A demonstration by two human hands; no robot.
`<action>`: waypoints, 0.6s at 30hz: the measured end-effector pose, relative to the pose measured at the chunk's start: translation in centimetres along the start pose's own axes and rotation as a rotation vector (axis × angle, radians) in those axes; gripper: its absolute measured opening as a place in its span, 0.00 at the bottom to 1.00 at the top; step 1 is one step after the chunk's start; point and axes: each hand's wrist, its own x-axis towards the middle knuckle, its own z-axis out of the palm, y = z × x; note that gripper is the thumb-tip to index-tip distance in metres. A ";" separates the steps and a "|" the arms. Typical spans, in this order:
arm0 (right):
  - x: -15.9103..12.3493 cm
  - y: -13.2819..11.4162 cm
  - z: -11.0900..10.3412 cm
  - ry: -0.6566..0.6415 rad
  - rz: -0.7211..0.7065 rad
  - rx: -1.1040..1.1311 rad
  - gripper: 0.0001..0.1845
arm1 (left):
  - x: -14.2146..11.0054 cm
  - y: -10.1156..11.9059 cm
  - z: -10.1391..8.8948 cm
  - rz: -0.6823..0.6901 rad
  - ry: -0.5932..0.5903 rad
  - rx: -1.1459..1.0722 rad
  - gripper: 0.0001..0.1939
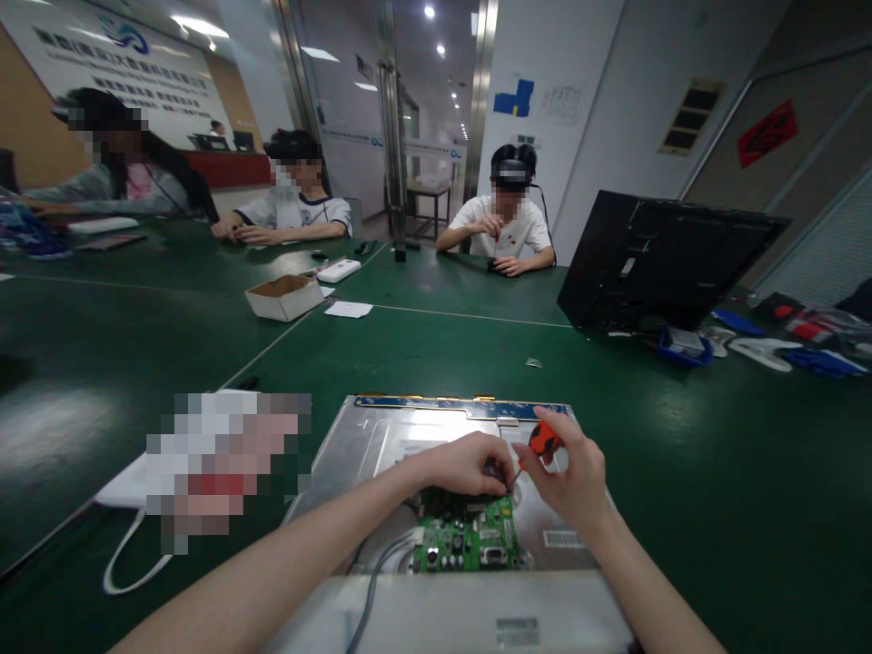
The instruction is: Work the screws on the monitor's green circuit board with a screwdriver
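A silver metal monitor back panel [381, 436] lies flat on the green table in front of me. A green circuit board [470, 540] sits on its near part, with grey cables leading off to the left. My right hand [572, 477] is closed around a small screwdriver with an orange handle [543, 439], its tip pointing down-left at the board's top edge. My left hand [467, 463] rests on the panel just above the board, its fingers pinched together beside the screwdriver tip; what they pinch is hidden.
A black monitor shell [654, 263] stands at the right, with blue and white tools [783, 350] beside it. An open cardboard box [284, 297] and a white paper [349, 309] lie mid-table. Three other people sit along the far side. A white bag with a cord [129, 518] lies at the left.
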 end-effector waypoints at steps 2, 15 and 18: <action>0.1 0.0 -0.1 -0.011 0.001 0.001 0.20 | 0.0 0.0 0.0 0.005 -0.004 0.005 0.10; 0.3 -0.4 -0.2 0.002 0.019 0.023 0.19 | 0.1 0.0 0.0 0.019 -0.015 0.023 0.08; 0.2 -0.1 -0.1 0.004 -0.002 0.009 0.18 | 0.0 0.0 0.0 0.013 -0.003 0.010 0.09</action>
